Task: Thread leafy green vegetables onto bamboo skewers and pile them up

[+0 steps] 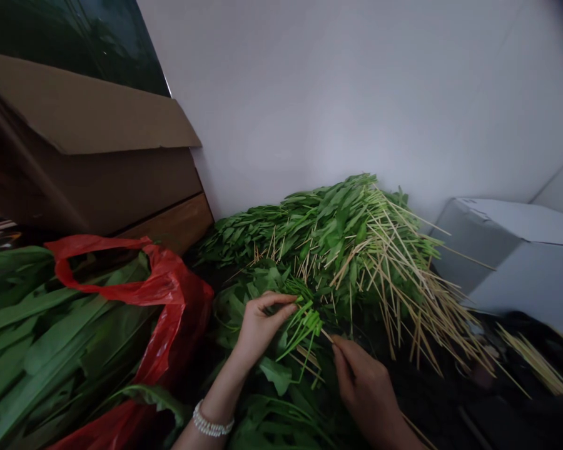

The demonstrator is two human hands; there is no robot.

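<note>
My left hand (265,322), with a pearl bracelet at its wrist, pinches the green stems (308,320) at their upper left. Those narrow bright green pieces sit bunched between both hands, some hanging loose. On the right, my right hand (359,375) pinches the end of a thin wooden stick (327,336), whose other end reaches into the bunch. Beneath the hands lie loose green leaves (276,374). Just beyond them rises a large pile of leaves on sticks (328,219), its pale stick ends (403,281) pointing right and toward me.
A red plastic bag (169,312) full of long leaves (51,337) stands at the left. Behind it is an open cardboard box (103,125). A white box (520,244) stands at the right, with bare sticks (535,359) in front of it. A pale wall (333,94) closes the back.
</note>
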